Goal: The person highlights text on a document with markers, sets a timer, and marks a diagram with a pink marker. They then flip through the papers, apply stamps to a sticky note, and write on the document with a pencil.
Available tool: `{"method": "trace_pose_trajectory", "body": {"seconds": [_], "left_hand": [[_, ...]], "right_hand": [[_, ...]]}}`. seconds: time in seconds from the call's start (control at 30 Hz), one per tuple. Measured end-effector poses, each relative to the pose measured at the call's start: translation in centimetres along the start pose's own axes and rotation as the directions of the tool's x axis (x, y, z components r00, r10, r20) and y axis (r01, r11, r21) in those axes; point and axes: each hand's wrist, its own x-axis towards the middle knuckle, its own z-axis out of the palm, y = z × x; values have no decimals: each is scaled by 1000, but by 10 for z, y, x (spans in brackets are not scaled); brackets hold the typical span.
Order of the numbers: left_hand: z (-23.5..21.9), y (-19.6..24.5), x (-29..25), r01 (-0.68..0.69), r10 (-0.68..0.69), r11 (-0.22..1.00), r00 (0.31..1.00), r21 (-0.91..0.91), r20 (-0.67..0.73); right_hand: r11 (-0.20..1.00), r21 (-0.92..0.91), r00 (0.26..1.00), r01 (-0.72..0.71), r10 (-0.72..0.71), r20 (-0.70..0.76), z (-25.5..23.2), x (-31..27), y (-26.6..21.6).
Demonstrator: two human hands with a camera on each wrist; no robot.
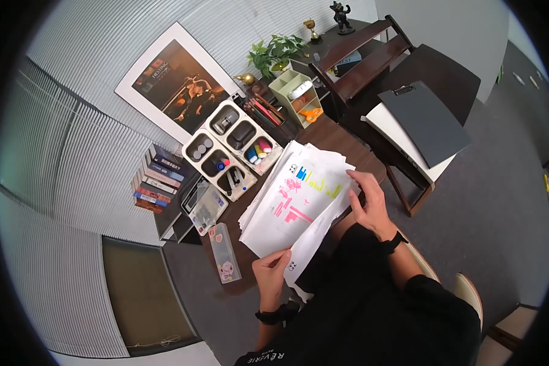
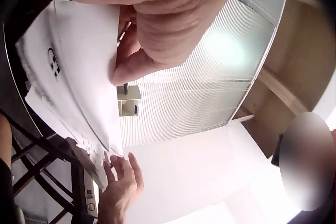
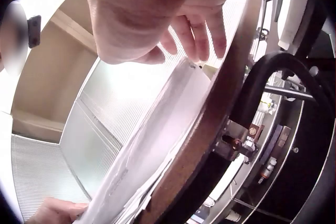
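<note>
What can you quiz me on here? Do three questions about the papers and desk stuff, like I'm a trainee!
1. Which colour is missing from the marks on the coloured page?
A) pink
B) yellow
C) purple

2. True or false: the left hand pinches the edge of a lifted sheet.

3. Fill in: the handles of the scissors are ____.

Key: 1. C; 2. True; 3. orange
</note>
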Motion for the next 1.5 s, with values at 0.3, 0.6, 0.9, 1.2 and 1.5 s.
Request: {"method": "trace_pose_trajectory", "body": {"seconds": [0.3,0.6,0.9,1.2,1.5], "left_hand": [[1,7,0,-371,390,876,921,308,1],[5,29,9,-690,766,471,629,550,132],[9,16,-13,-544,925,285,371,789,-78],[3,-8,26,-528,543,451,802,719,249],[-1,-29,28,-463,371,389,870,797,324]], "right_hand": [[978,-108,935,178,-134,329,-7,19,-18],[953,-196,834,233,-92,543,-3,19,-35],[967,-231,973,108,-56,224,10,-4,9],[961,-195,979,-195,203,23,9,1,15],[854,324,835,-407,491,-249,2,16,35]]}}
